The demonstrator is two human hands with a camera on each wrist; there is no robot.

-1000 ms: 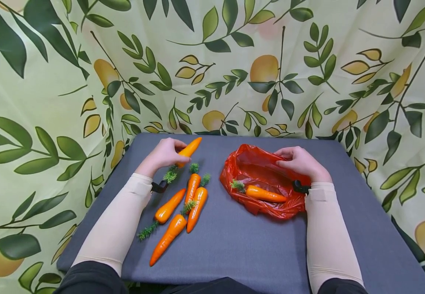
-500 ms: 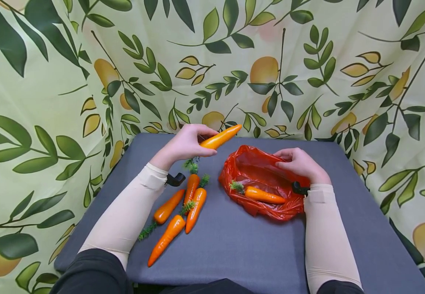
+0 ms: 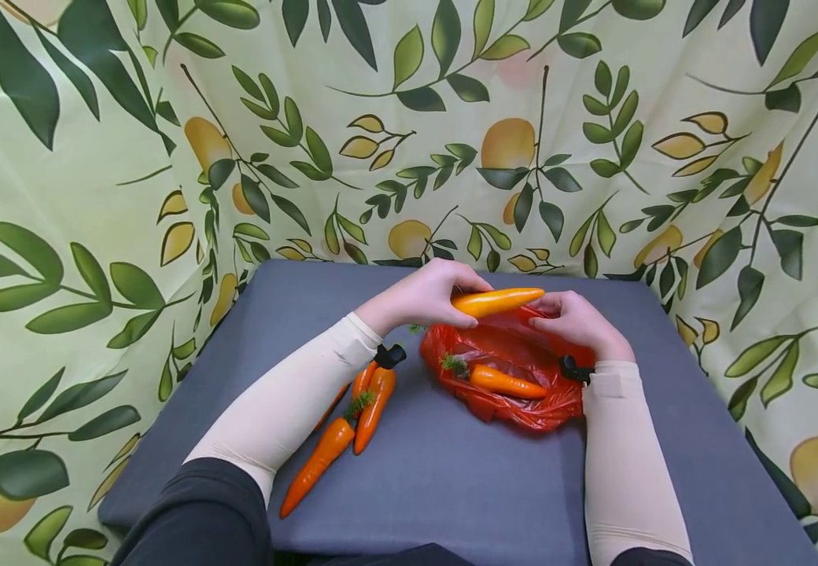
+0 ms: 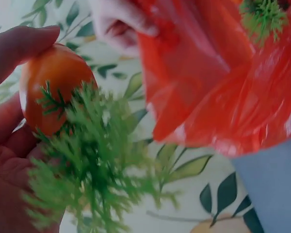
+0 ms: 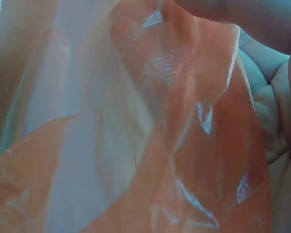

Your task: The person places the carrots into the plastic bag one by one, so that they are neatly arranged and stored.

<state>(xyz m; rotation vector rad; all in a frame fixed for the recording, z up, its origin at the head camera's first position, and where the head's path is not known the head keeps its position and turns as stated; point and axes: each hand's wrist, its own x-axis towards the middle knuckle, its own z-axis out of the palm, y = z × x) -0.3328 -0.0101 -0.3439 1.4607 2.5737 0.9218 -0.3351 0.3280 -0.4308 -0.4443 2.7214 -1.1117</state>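
Observation:
A carrot (image 3: 499, 301) with a feathery green top (image 4: 94, 160) is gripped in my left hand (image 3: 437, 292), thumb and fingers around its thick end. Its tip points right, above the far side of a red plastic bag (image 3: 451, 338). My right hand (image 3: 582, 321) pinches the bag's rim at the far right and holds its mouth wide. In the right wrist view the thin film (image 5: 199, 121) runs under the fingers. Inside the bag, near its front, lies another carrot (image 3: 506, 383), its green tuft toward the left.
Several carrots lie in a group left of the bag, among them one near the front (image 3: 320, 464) and one beside it (image 3: 376, 409); my left forearm partly covers them. A grey table (image 3: 451, 487) carries everything, with a leaf-patterned cloth (image 3: 409, 141) behind.
My left hand has carried the carrot from the left side of the table rightward to above the bag. The carrot has turned closer to level. My right hand stays at the bag's rim.

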